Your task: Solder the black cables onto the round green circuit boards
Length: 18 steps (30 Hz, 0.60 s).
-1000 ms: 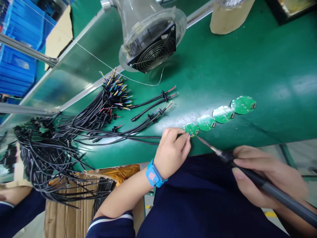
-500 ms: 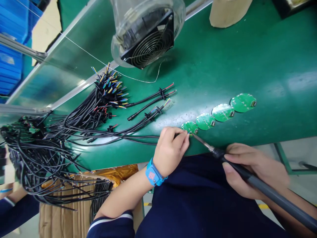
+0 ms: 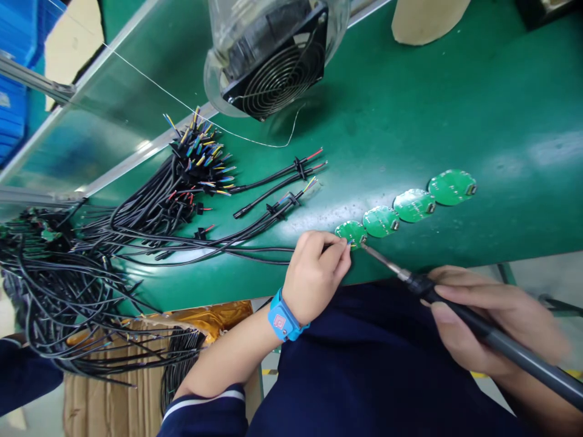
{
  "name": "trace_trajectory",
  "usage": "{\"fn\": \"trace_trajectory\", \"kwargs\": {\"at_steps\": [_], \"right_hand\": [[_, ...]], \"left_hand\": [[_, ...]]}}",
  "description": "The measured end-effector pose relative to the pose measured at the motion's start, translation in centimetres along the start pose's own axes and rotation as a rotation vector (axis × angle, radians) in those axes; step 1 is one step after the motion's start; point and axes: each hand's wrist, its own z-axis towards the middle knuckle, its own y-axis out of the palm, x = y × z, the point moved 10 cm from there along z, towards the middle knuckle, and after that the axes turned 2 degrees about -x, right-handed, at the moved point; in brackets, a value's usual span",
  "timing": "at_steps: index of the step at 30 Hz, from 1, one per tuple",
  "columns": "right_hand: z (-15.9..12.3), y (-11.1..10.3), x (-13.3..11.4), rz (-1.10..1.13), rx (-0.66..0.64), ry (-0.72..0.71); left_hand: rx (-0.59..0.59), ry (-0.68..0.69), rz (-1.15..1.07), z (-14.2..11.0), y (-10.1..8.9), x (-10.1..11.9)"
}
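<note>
My left hand [image 3: 316, 273], with a blue wrist strap [image 3: 282, 318], pinches the end of a black cable [image 3: 255, 250] against the nearest round green circuit board [image 3: 350, 230]. My right hand [image 3: 492, 318] grips a soldering iron [image 3: 460, 312] like a pen, its metal tip touching that same board beside my left fingertips. Three more round green boards [image 3: 412, 204] lie in a row running up and to the right on the green mat [image 3: 455, 109].
A big tangle of black cables [image 3: 91, 267] with coloured wire ends covers the mat's left side. A fume fan in a clear housing [image 3: 273, 54] stands at the back, with thin solder wire [image 3: 255, 142] trailing below it. A cardboard box [image 3: 113, 388] sits under the edge. Another person's sleeve [image 3: 22, 373] shows at lower left.
The view has shifted a little. The iron's tip stays at the nearest board, my right hand drawing slightly back to the right. My left hand keeps its pinch.
</note>
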Motion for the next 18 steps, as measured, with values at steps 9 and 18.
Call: {"fn": "trace_trajectory", "kwargs": {"at_steps": [9,18], "right_hand": [[1.0,1.4,-1.1,-0.123,-0.04,-0.06],[1.5,2.7,-2.0,-0.303,-0.12,-0.016]], "left_hand": [[0.012,-0.036,-0.028,0.2,-0.3,-0.3],[-0.03,-0.121,-0.051,0.3,0.1,-0.6]]}}
